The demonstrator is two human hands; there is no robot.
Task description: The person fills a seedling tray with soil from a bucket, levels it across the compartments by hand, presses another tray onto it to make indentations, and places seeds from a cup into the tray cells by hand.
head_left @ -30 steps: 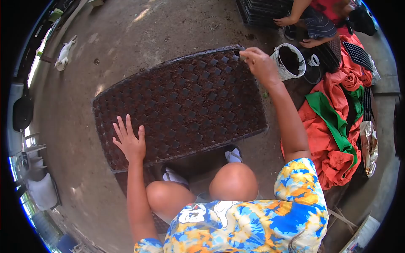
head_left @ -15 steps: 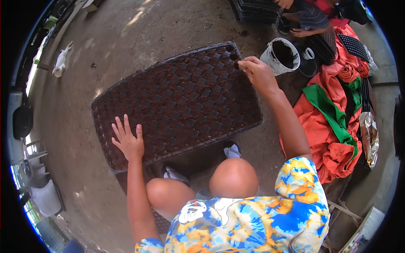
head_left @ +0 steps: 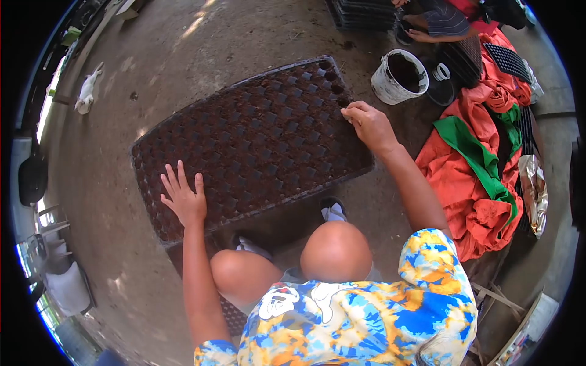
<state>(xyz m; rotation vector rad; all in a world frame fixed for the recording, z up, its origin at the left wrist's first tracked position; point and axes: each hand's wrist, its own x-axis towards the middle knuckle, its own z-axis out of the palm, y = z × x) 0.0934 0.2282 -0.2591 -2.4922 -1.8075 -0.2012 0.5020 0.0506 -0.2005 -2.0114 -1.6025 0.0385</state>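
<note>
The left hand (head_left: pixel 186 198) is open, its fingers spread and the thumb held out to the side, lying palm down over the near left part of a broad dark tray (head_left: pixel 244 146); it grips nothing. The right hand (head_left: pixel 371 127) is at the tray's right edge, its thumb and index finger drawn together in a closed pinch and the other fingers curled. Whether something small sits between those fingertips, or whether they touch the tray, cannot be told. The tray lies in front of the person's knees (head_left: pixel 337 251), its cells filled with dark brown soil and raised diamond shapes showing between them. Near its far right corner, a few round cells show as dark hollows, in a short row leading towards the right hand. Beyond that hand, near the tray, a white bucket (head_left: pixel 390 86) holds dark material. To the right, a red cloth (head_left: pixel 442 174) lies bunched with a green cloth (head_left: pixel 470 146) across it. Farther off, another person (head_left: pixel 448 21) is beside a stack of dark trays (head_left: pixel 363 15).
</note>
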